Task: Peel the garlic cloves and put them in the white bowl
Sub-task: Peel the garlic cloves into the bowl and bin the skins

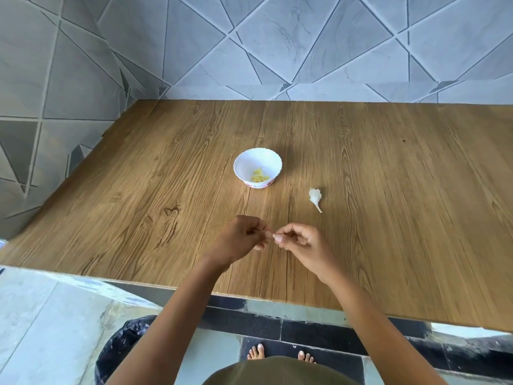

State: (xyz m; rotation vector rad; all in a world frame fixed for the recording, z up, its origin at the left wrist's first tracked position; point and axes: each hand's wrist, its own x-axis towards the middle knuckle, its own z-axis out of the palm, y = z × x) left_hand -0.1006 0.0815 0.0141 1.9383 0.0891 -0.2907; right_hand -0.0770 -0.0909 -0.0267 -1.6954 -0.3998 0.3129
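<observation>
Nearer me than the white scalloped bowl [238, 162], my left hand [244, 237] and right hand [302, 243] were both curled, pinching one small garlic clove [268, 237], mostly hidden. I judged it light, firm and slippery, its papery skin best nipped at the tip.

Soft daylight, sharp, wide-angle edge warp.

Wooden table [388, 190] stood against grey wall tiles [277, 37] with triangle pattern. Dark speckled bin [119, 348] sat on pale floor [41, 315] below table's near edge. Bare feet [256, 352] on darker slabs.
</observation>
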